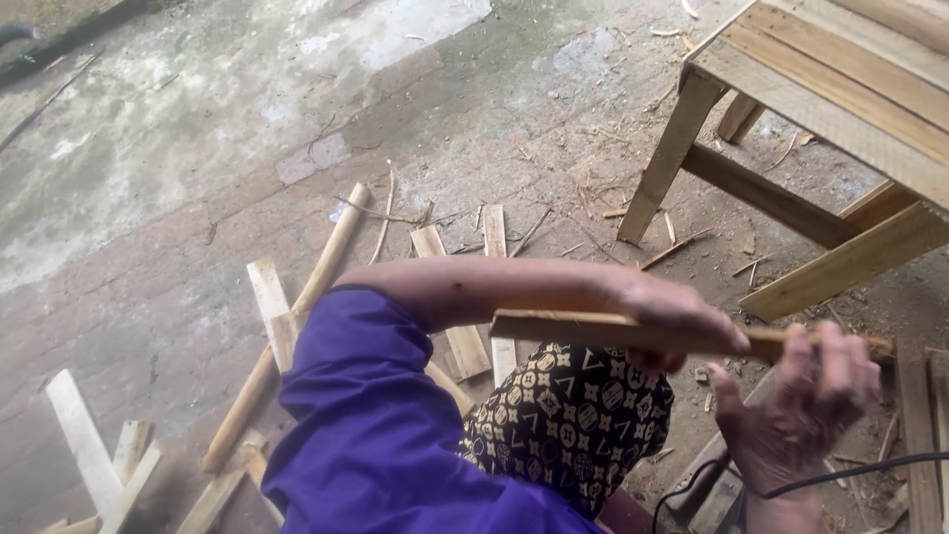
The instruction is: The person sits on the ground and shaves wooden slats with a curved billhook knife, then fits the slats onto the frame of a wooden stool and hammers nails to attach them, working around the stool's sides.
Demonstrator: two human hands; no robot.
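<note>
Overhead, the bare concrete ground is filling most of the view, and a pale wooden pallet table is standing at about two o'clock, its near leg resting on dirt and shavings. Loose wooden offcuts and a long round pole are lying scattered from nine o'clock down to seven o'clock. The person's left arm in a purple sleeve is crossing the middle, above a lap covered in black-and-cream patterned cloth. A thin wooden strip is running level from the centre out toward three o'clock. The left hand is lying over the strip, its fingers curling down and closing around it. The right hand, at four o'clock, is sitting just under the strip's far end, blurred, with fingers raised to the wood; whether it is gripping or only touching cannot be told. A black cable is trailing past the right wrist at five o'clock.
</note>
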